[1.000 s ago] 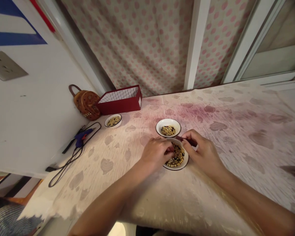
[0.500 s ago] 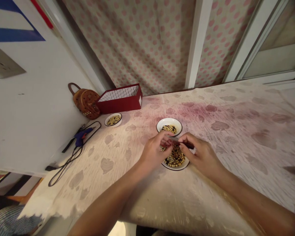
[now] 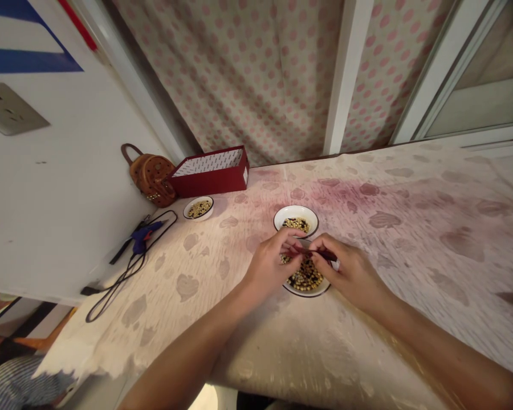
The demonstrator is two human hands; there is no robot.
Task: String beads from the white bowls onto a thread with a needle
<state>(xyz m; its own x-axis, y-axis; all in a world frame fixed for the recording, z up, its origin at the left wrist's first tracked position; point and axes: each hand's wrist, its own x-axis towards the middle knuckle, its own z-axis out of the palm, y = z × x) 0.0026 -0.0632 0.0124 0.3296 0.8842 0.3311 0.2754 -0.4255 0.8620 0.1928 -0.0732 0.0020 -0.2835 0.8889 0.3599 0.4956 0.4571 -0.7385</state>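
Observation:
Above the near white, dark-rimmed bowl, both hands meet over small yellow and dark bead-like pieces. My right hand is closed on a thin dark stick-like tool, whose tip points left toward the other hand. The fingertips of my left hand come together near that tip; whatever they pinch is too small to make out. Just beyond the hands is a second white bowl, which holds fewer of the same pieces and is partly covered by the left fingers.
A third small bowl of similar pieces stands to the left. Behind it are a red open box and a brown bag. A blue glue gun lies with its looped cord by the wall. Patterned cloth covers the table.
The view has shifted very slightly. Both hands stay over the near bowl with almost the same grip; the dark tool sits a little differently between the fingers.

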